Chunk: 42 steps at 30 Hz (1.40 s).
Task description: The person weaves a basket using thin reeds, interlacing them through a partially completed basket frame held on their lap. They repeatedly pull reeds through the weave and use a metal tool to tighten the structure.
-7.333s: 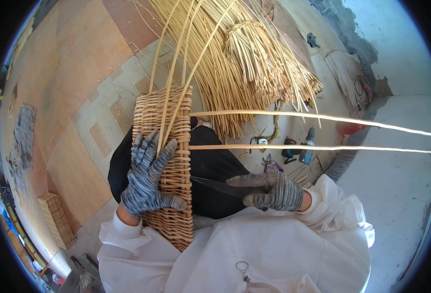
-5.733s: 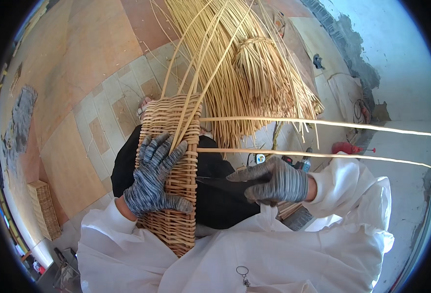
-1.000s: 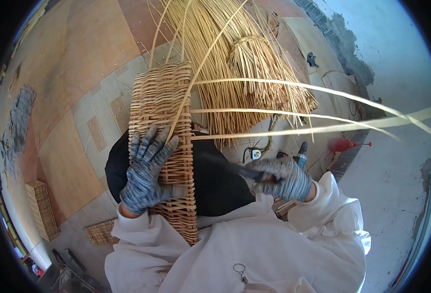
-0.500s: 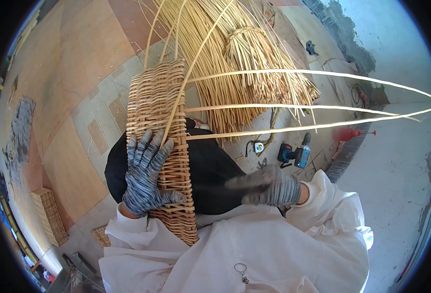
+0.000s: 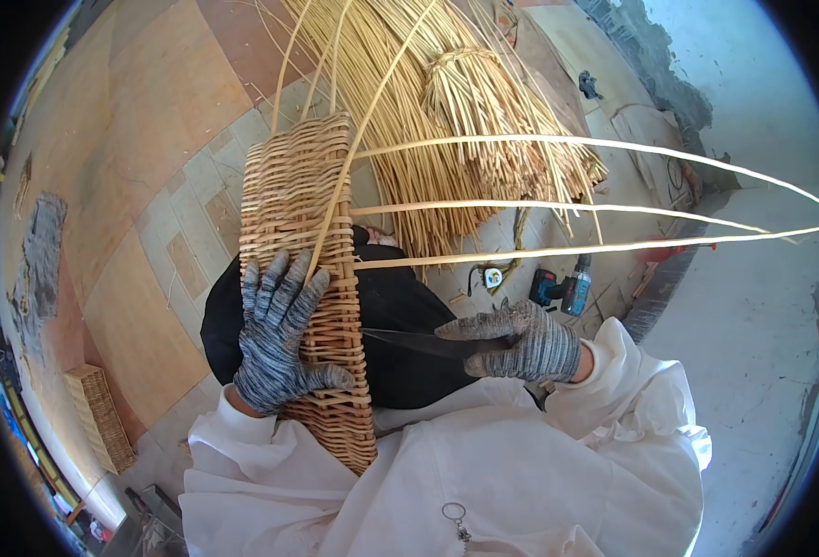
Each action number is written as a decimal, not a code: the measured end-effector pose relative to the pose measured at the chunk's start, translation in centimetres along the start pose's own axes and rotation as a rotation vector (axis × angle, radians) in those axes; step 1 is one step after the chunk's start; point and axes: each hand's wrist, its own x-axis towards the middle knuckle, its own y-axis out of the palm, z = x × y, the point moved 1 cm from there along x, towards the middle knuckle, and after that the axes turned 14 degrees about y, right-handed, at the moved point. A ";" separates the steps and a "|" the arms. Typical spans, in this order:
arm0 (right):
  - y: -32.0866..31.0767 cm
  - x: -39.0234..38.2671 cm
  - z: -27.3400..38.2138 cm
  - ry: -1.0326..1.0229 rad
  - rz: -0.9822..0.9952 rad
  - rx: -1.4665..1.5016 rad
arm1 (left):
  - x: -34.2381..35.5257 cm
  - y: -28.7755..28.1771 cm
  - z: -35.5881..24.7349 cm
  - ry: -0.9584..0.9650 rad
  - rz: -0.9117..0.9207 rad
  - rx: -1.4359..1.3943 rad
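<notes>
A long, narrow woven wicker basket lies across my lap, with uncut strands sticking out from its far end and its right side. My left hand, in a grey striped knit glove, rests flat on the weave with its fingers spread. In a matching glove, my right hand grips a dark knife. The pointed blade reaches left over my black-covered lap, its tip close to the basket's right edge. I cannot tell whether the tip touches the weave.
Tied bundles of thin canes lie on the floor ahead. A tape measure and a blue cordless drill are to the right, before a white wall. Another wicker basket stands at the lower left.
My right hand, blurred before, is now sharp, and the knife shows clearly beside the basket. The side strands' tips have shifted slightly. My left hand stays in place.
</notes>
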 end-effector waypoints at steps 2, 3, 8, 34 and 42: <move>0.0 0.0 0.2 -0.001 -0.008 -0.030 | 0.0 -0.1 0.0 0.001 -0.010 0.006; 0.0 0.0 0.1 0.001 -0.014 -0.047 | 0.0 0.0 -0.1 0.004 -0.016 0.007; -0.5 0.2 0.5 0.023 0.023 -0.076 | 0.0 0.1 -0.1 0.001 -0.031 -0.005; -0.7 0.9 0.1 -0.125 0.046 -0.105 | -0.2 0.2 0.1 0.024 -0.054 0.001; -3.7 3.1 2.8 -0.122 0.218 -0.190 | 0.2 -0.1 0.3 0.062 -0.029 0.006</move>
